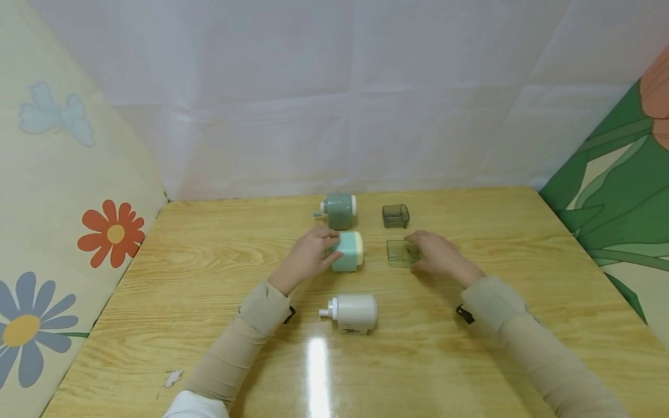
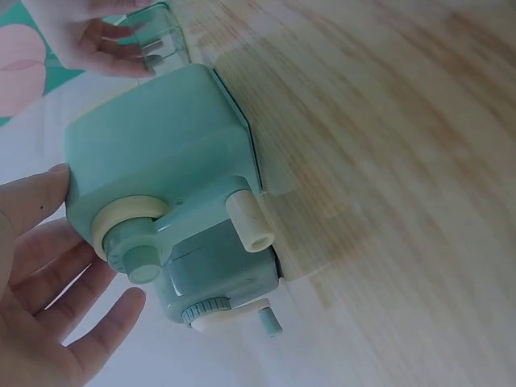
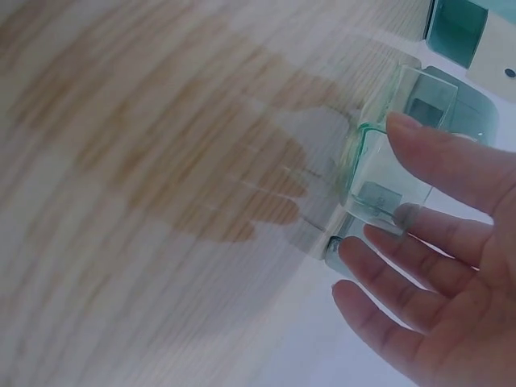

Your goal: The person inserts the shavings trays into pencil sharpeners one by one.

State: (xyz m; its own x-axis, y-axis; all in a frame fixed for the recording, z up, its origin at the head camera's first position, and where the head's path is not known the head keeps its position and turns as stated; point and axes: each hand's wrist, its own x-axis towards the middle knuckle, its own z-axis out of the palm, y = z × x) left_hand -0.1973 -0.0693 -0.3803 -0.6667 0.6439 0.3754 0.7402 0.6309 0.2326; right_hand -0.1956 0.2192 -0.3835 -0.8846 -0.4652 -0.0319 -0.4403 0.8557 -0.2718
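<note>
A mint-green crank pencil sharpener [image 1: 345, 252] lies on the table, its cream end facing right. My left hand [image 1: 309, 255] holds it lightly from the crank side, thumb tip [image 2: 58, 171] on its edge and other fingers spread behind. To its right, my right hand [image 1: 438, 253] pinches a clear green shavings drawer [image 1: 398, 251] between thumb and index finger. The remaining fingers [image 3: 387, 310] of that hand hang apart from the drawer. In the right wrist view, the mint sharpener shows an open slot [image 3: 457, 31] facing the drawer.
Behind lies a dark green sharpener [image 1: 340, 211], with a dark clear drawer [image 1: 395, 216] to its right. A cream sharpener [image 1: 356, 312] lies nearer. The wooden table [image 1: 209, 244] meets a white cloth backdrop [image 1: 324, 139]. A white mark [image 1: 173, 378] sits at front left.
</note>
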